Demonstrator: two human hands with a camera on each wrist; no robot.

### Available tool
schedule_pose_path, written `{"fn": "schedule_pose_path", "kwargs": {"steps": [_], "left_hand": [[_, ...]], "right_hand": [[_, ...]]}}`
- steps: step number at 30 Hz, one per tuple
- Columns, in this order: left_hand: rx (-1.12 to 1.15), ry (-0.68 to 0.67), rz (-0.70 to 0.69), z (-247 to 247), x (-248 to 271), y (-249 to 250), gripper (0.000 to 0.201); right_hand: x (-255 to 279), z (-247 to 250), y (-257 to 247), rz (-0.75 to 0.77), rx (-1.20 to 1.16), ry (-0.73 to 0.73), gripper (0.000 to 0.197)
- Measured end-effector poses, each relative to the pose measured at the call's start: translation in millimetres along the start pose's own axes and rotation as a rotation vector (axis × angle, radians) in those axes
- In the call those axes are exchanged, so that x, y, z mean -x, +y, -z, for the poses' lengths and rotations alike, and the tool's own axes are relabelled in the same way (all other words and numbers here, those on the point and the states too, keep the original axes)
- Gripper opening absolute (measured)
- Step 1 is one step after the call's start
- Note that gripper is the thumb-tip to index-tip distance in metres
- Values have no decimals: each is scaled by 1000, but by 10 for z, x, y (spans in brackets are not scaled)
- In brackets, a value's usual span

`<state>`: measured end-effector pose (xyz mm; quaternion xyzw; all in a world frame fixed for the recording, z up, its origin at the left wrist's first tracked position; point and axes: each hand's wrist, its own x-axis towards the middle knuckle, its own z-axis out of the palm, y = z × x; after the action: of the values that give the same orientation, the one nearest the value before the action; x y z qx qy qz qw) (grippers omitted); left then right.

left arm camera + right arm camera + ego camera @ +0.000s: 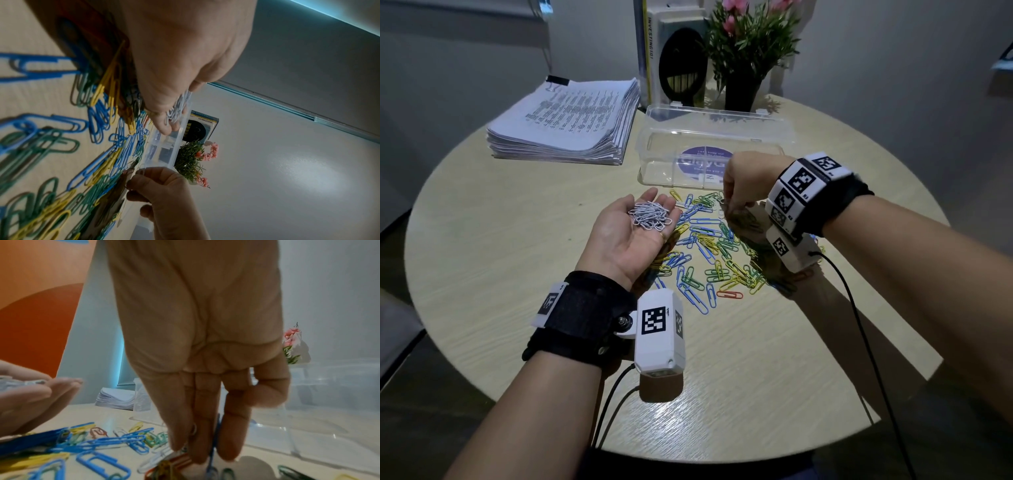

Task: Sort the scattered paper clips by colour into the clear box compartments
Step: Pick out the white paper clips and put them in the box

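Left hand (631, 228) palm up and spread, cupping a heap of white clips (650, 215). Right hand (748, 185) down over the coloured clips (709, 253) on the table (517, 222), fingertips (197, 451) pinching among them (which clip, unclear). Clear box (709, 150) just behind.

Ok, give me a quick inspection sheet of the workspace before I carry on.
Surface: round pale wood table.
Job's things: clear box open, far side; coloured clips scattered before it; white clips heaped in the left palm.
Clutter: paper stack, potted plant, book.
Hands: left hand open, palm up; right hand fingertips down in the pile, grasp unclear.
Cables: black leads from both wrist cameras.
Surroundings: plain walls.
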<state>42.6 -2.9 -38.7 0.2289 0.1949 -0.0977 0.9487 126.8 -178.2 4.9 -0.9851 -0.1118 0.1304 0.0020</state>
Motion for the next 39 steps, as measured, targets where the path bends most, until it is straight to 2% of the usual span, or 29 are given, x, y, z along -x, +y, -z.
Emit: {"fn": "schedule_pose_path", "kwargs": {"steps": [2,5,10,21,29,32,35,39], "left_hand": [[-6,1,0,0,-3,-2,38],[-9,1,0,7,-4,-2,37],[-9,3,-1,12,-9,7,37],[-7,7,-4,-8,2,4,38],[-7,11,-6,-5,7,8,38],[-13,12,-8,0,1,5,38],[-20,17,-8,-9,3,1,38],[-45,20,3,-10,3,-1,37]], "right_hand": [[-29,-18,-9,-15,27,23,30],[-45,-19,-39,-20,47,40,34],[-15,-49,-58,87,-1,12,14],[34,-66,-39,184,142,-12,17],[55,-33,-40,259,88,3,14],[52,-41,-56,255,156,-34,15],[42,-83,-47,212,192,-75,27],[114,17,-87,184,72,-14,17]]}}
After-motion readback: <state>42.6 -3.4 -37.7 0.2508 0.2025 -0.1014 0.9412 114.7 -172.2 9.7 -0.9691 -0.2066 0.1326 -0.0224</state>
